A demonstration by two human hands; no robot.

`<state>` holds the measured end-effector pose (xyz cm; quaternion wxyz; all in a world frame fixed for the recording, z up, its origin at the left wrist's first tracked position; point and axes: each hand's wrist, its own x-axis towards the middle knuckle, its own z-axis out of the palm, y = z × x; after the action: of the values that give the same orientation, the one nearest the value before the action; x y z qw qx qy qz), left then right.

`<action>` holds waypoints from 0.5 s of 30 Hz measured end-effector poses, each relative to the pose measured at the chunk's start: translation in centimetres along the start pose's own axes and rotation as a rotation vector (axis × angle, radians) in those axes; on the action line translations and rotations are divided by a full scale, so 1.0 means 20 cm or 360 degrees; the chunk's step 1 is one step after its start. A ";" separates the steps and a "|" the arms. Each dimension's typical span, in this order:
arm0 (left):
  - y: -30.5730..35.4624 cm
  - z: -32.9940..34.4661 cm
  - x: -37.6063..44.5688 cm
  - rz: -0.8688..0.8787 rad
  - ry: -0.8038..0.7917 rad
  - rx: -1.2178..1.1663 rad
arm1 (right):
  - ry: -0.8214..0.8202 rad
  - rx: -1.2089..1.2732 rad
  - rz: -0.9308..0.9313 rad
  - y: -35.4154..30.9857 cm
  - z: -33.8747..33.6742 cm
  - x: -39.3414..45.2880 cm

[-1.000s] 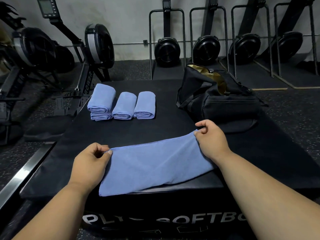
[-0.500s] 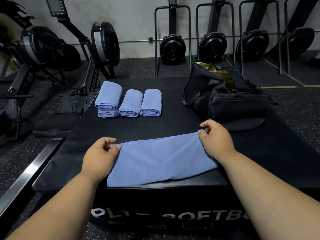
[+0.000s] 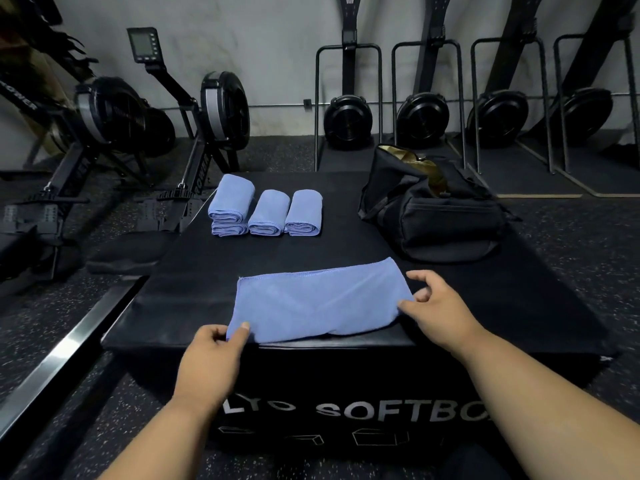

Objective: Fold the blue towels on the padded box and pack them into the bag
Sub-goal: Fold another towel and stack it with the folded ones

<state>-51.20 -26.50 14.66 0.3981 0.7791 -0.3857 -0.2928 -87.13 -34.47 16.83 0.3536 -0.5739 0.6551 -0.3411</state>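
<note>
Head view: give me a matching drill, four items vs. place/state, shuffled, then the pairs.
Things:
1. left hand
2. right hand
3. folded towels
4. bag

Places/states:
A. far right of the padded box, top open
B. in a row at the far left, one pile two high
C. pinches the near-left corner of the flat towel
D. at the flat towel's right edge, fingers loosely curled

Pairs: 1-C, 2-D, 3-B, 4-A
</note>
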 end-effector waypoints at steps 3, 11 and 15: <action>0.00 0.03 0.04 -0.0053 -0.0148 -0.0123 | 0.0008 0.0141 -0.0121 -0.01 0.01 -0.04; -0.02 0.05 0.08 -0.0240 -0.0154 -0.0610 | -0.0129 0.0139 -0.0272 0.04 0.05 -0.01; -0.02 0.02 0.10 -0.0241 -0.0010 -0.0628 | -0.0082 0.0070 -0.0305 0.06 0.04 0.01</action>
<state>-50.23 -28.05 13.81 0.5185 0.7119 -0.2626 -0.3942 -87.09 -34.53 15.41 0.3487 -0.6346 0.5802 -0.3728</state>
